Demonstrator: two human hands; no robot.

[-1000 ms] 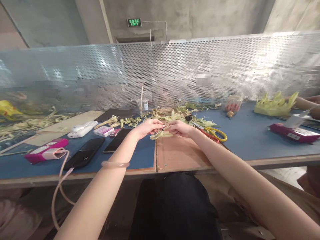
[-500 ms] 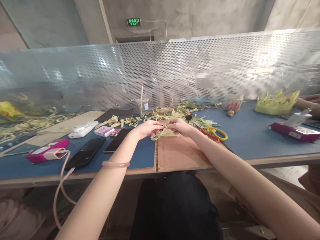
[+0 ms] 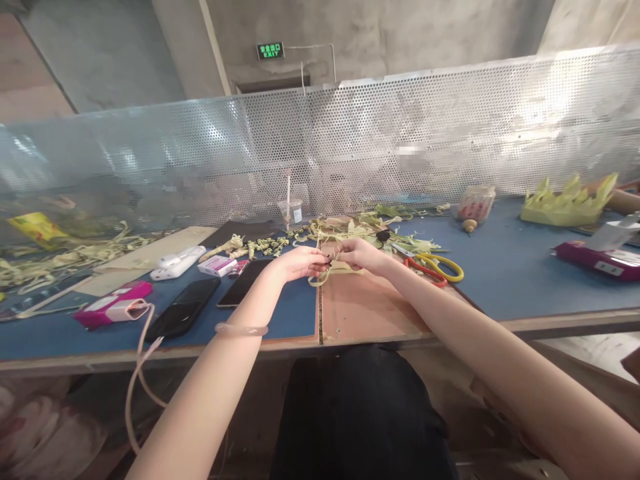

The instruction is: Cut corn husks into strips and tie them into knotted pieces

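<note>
My left hand (image 3: 301,262) and my right hand (image 3: 361,256) meet over the seam between the blue mat and the tan board (image 3: 367,307). The fingers of both are pinched together on a thin, pale green strip (image 3: 317,279), which loops down below the fingertips. Just behind my hands spreads a heap of pale leaf strips (image 3: 350,228). Scissors (image 3: 435,268) with red and yellow handles lie right of my right hand. Small knotted green pieces (image 3: 267,247) lie behind my left forearm.
Phones (image 3: 186,308), a white device (image 3: 177,263), magenta packs (image 3: 113,305) and a cable stand left. A cup with a straw (image 3: 291,212) is behind. Rightward are a jar (image 3: 475,203), a yellow-green crown-like holder (image 3: 567,203) and part of another person's arm (image 3: 625,201).
The view has shifted slightly, so the table items appear farther right. Both hands stay together on the strip, with small finger movements.
</note>
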